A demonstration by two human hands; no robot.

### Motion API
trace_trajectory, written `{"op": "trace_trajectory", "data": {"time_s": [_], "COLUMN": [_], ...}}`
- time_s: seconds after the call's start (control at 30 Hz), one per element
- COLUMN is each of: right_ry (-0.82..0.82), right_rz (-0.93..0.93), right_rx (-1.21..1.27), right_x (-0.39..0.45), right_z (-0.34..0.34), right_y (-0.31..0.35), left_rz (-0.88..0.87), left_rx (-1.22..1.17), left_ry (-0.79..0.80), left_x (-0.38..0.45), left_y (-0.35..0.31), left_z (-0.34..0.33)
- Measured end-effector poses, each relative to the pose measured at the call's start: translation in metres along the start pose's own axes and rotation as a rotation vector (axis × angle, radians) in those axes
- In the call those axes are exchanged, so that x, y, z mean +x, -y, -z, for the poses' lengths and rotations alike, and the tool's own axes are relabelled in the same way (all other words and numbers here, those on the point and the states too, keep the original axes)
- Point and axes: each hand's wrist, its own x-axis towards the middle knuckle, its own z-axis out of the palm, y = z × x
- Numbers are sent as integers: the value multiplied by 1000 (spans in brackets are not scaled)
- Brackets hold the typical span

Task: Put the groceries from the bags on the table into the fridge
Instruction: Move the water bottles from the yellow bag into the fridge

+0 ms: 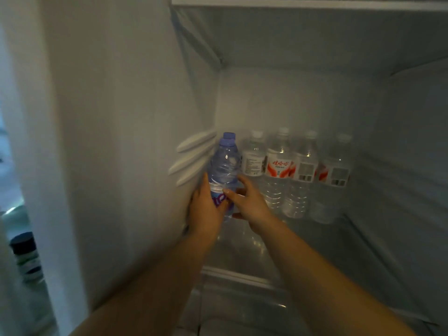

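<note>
We've got both hands inside the fridge: our left hand (206, 204) and right hand (247, 202) wrap their fingers around a blue-tinted water bottle (223, 170), upright at the left end of the glass shelf (315, 251), right by the fridge's left wall (135, 141). A second blue cap (229, 135) peeks behind it. To its right, four clear water bottles (278, 170) line the back, red-and-white labels in Chinese script; open shelf lies in front.

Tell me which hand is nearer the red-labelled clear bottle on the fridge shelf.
Right. The right hand sits just left of the red-labelled bottle; the left hand is farther left, beyond the blue bottle both hands grip.
</note>
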Motion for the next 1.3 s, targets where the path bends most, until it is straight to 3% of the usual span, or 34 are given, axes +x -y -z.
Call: {"op": "trace_trajectory", "data": {"time_s": [0.4, 0.57, 0.7, 0.93, 1.07, 1.3], "right_ry": [16, -96, -130, -257, -355, -456], "right_rz": [75, 261, 292, 199, 73, -192], "right_rx": [-74, -445, -781, -992, -1025, -1015], "right_x": [-5, -34, -72, -182, -265, -445], "right_z": [3, 30, 53, 65, 48, 9], "right_y": [6, 10, 14, 32, 29, 4], "left_rz": [-51, -121, -227, -587, -631, -671], "left_rx": [24, -47, 21, 232, 204, 195], "left_ry": [-29, 23, 187, 364, 461, 810], "left_x": [-4, -23, -41, -111, -169, -317], "left_y": [-6, -20, -26, -53, -64, -56], "left_z": [3, 15, 24, 58, 82, 122]}}
